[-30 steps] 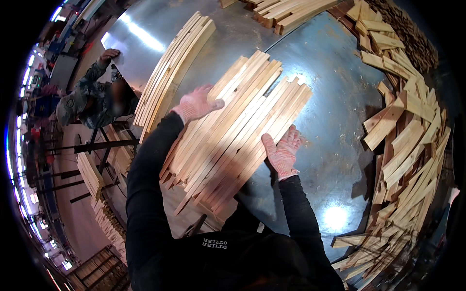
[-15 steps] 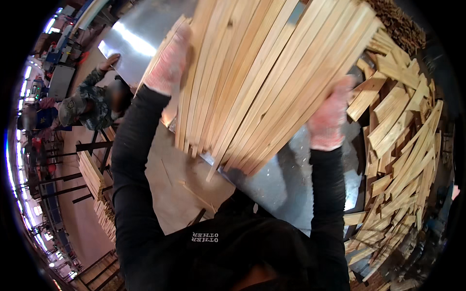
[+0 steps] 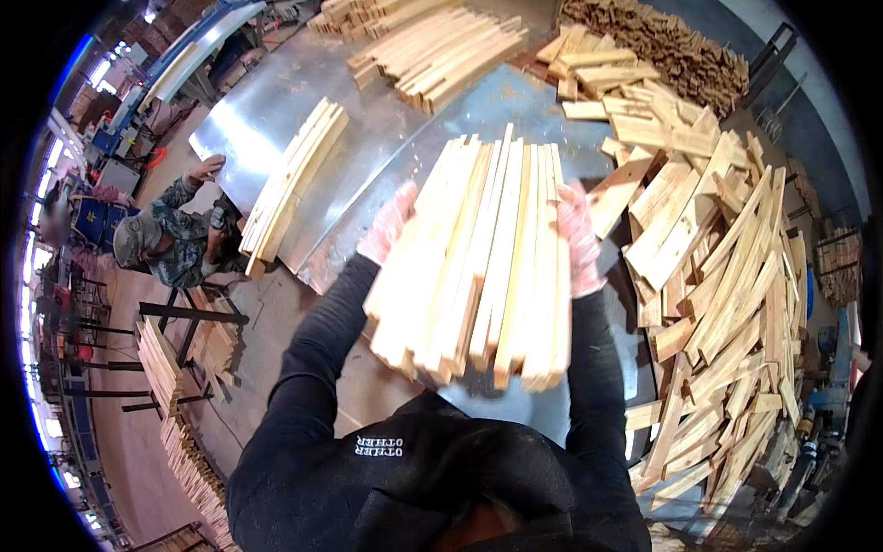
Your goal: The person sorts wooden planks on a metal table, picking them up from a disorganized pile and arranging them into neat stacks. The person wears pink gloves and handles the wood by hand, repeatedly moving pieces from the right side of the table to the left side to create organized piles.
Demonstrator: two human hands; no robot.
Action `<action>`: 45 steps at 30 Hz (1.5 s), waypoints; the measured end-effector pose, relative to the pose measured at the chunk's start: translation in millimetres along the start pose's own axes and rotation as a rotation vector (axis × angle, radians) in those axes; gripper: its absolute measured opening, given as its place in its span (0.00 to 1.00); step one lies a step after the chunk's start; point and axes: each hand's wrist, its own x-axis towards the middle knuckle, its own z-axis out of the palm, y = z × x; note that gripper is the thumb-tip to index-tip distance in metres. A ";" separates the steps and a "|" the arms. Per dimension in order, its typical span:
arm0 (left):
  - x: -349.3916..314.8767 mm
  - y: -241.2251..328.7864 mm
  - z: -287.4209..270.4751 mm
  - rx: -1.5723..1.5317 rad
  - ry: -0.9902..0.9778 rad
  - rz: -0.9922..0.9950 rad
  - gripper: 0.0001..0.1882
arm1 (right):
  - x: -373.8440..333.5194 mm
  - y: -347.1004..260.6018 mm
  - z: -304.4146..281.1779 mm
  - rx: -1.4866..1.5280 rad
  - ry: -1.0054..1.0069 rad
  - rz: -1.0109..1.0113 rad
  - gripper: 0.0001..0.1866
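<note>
A wide bundle of pale wooden strips (image 3: 478, 253) lies between my two hands, low over the metal table in front of my chest. My left hand (image 3: 388, 224), in a pinkish-white glove, presses against its left side. On the opposite side my right hand (image 3: 579, 241), gloved alike, grips the edge of the bundle. The near ends of the strips are uneven, with some jutting toward me. Whether the bundle rests on the table or hangs just above it, I cannot tell.
On the metal table (image 3: 368, 138) lie a small row of strips (image 3: 299, 175) at left and a larger stack (image 3: 441, 57) at the far side. Loose boards (image 3: 713, 267) heap up at right. A person in camouflage clothing (image 3: 179, 221) is at the table's left edge.
The bundle has come down from close in front of the camera and now sits lower and straighter. Both my hands moved with it, the left one inward, and the table behind has come into view.
</note>
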 end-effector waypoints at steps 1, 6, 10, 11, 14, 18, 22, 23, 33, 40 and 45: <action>-13.6 -36.6 -12.5 0.043 0.033 -0.059 0.34 | -22.9 32.7 -12.9 0.060 0.100 0.074 0.33; -34.0 -146.6 -52.5 0.456 0.023 -0.096 0.32 | -94.0 165.7 -103.7 -0.149 0.223 0.190 0.46; -35.4 -104.2 -43.1 1.516 -0.020 -0.218 0.35 | -98.4 126.0 -86.1 -1.173 0.193 0.157 0.41; -21.1 -106.2 -56.8 1.668 -0.114 -0.148 0.36 | -96.4 165.3 -142.1 -1.443 -0.006 0.155 0.42; -57.0 -124.8 -69.3 1.471 0.121 -0.139 0.36 | -120.7 114.4 -74.5 -1.281 0.043 0.374 0.43; -81.8 -123.8 -49.7 1.415 0.288 -0.268 0.33 | -122.7 121.7 -59.0 -1.240 0.064 0.363 0.42; -79.2 -89.5 -79.3 1.400 0.333 -0.361 0.31 | -124.2 137.3 -8.7 -1.188 -0.059 0.286 0.44; -78.7 -82.6 -85.6 1.434 0.391 -0.320 0.31 | -123.5 138.0 8.3 -1.092 -0.083 0.318 0.44; -70.2 4.3 -243.9 1.652 0.606 -0.377 0.33 | -119.3 236.0 128.5 -0.679 -0.618 0.320 0.52; -42.8 -13.8 -294.1 1.953 0.598 -0.413 0.31 | -28.7 64.9 -47.8 -1.495 0.567 -0.237 0.41; -8.8 -82.3 -30.6 1.189 -0.081 0.288 0.21 | -8.2 -31.7 -204.6 -1.740 1.053 0.071 0.48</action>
